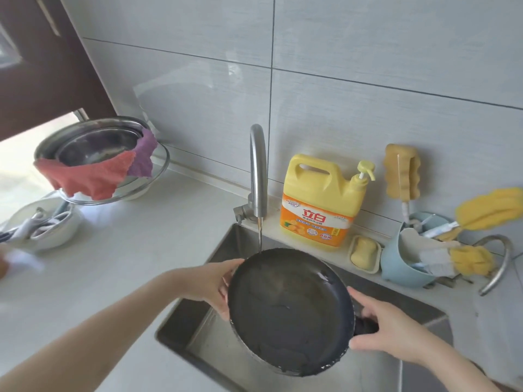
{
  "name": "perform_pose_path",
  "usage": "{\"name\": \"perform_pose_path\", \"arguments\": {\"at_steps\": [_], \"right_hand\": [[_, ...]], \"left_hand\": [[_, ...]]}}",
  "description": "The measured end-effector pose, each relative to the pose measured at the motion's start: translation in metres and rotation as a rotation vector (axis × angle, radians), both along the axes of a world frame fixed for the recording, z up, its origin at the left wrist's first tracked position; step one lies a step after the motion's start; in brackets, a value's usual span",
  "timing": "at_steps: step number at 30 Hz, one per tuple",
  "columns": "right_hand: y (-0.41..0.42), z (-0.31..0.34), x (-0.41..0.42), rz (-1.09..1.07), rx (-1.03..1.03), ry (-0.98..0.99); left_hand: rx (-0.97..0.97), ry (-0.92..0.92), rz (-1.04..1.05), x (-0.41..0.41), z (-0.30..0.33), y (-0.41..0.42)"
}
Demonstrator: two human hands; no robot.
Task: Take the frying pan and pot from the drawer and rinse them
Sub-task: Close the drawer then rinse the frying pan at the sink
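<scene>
the left hand (pixel 210 287) is curled round the rim at nine o'clock of the round dark non-stick frying pan (pixel 288 309), steadying it over the steel sink (pixel 226 244). the pan is held tilted between both hands, its twelve o'clock edge under the thin stream from the curved steel tap (pixel 258 171), apparently so that water sheets across it. its black handle (pixel 365 326), at four o'clock, is gripped by the right hand (pixel 387 326).

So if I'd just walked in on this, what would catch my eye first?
Probably the dark frying pan held over the sink, with a thin stream of water from the tap landing near its far rim. The left hand grips the pan's left edge and the right hand holds its handle. After that, the bright yellow soap bottle standing behind the sink against the tiled wall.
</scene>
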State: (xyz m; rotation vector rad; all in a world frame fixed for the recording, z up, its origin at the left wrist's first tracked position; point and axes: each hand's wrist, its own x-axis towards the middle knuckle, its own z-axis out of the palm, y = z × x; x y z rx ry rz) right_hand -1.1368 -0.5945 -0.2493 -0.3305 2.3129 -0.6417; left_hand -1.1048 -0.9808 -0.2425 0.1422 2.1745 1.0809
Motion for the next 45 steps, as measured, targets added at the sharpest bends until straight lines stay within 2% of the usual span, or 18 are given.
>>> {"name": "perform_pose_path", "arguments": {"at_steps": [2,5,8,11,15,19,22,25,26,29,32,36,39,42,45], "right_hand": [[-0.012,-0.011,0.002,0.011,-0.086,-0.078],[-0.034,-0.027,0.012,0.006,-0.225,-0.076],[-0.055,-0.045,0.027,-0.105,-0.347,-0.049],[-0.070,-0.053,0.041,-0.225,-0.417,0.044],[-0.071,-0.036,0.037,-0.303,-0.398,0.276],[-0.052,0.010,0.010,-0.184,-0.182,0.499],[-0.041,0.059,-0.014,0.013,0.057,0.528],[-0.028,0.096,-0.037,0.126,0.247,0.377],[-0.023,0.101,-0.042,0.144,0.259,0.292],[-0.013,0.101,-0.040,0.196,0.238,0.082],[-0.010,0.070,-0.023,0.157,0.108,0.005],[-0.024,0.018,0.006,0.032,-0.188,0.002],[-0.039,-0.011,0.022,-0.098,-0.272,0.081],[-0.042,-0.018,0.026,-0.200,-0.252,0.162],[-0.033,-0.009,0.025,-0.197,-0.210,0.249]], "left_hand": [[-0.049,-0.052,-0.048,-0.005,0.014,-0.014],[-0.187,-0.069,-0.040,-0.012,0.043,-0.028],[-0.315,-0.010,-0.053,-0.018,0.065,-0.041],[-0.300,0.148,-0.055,-0.015,0.074,-0.044],[-0.298,0.360,0.027,0.003,0.063,-0.039],[-0.133,0.564,0.192,0.018,0.023,-0.031],[0.122,0.499,0.287,0.020,0.003,-0.021],[0.232,0.226,0.249,0.016,-0.019,-0.008],[0.265,0.130,0.218,0.014,-0.025,-0.003],[0.248,0.055,0.219,0.014,-0.022,0.003],[0.223,-0.001,0.064,0.009,0.003,-0.011],[0.018,0.036,0.043,0.004,0.041,-0.029],[-0.112,0.140,0.045,0.005,0.053,-0.028],[-0.069,0.223,0.052,0.008,0.052,-0.019],[0.045,0.291,0.071,0.012,0.035,-0.004]]}}
